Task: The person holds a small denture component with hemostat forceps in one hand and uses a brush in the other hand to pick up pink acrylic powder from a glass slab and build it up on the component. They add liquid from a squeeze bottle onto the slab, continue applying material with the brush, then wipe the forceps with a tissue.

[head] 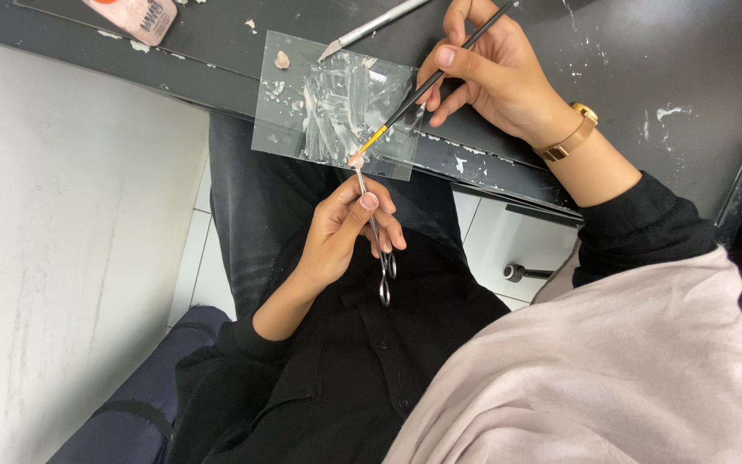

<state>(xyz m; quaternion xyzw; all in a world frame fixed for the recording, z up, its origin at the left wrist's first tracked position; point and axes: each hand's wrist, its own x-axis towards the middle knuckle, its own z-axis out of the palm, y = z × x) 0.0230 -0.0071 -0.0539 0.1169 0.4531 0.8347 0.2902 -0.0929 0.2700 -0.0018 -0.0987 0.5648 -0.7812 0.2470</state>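
Left hand (341, 232) over the lap, fingers closed around thin metal forceps (374, 230), ring handles hanging below the palm, tips pointing up and clamping a tiny pinkish piece (355, 160) right at the near edge of a clear glass slab (334, 105). Right hand (489, 73) above the dark table (672, 60), thumb and fingers pinched together on a thin black brush (427, 86) with a yellow ferrule; brush tip touches the pinkish piece. Slab sits on the table edge and overhangs it a bit, smeared with whitish paste, small pink blob (282, 59) near its far left corner. Silver knife-like tool (371, 27) lies just beyond the slab, blade toward it. Pink flat rectangular package (135, 15) at top left of the table, partly cut off, label unreadable. Gold wristwatch (570, 136) on the right wrist. White specks scattered on the table. White wall (62, 258) at left, tiled floor (500, 245) below.
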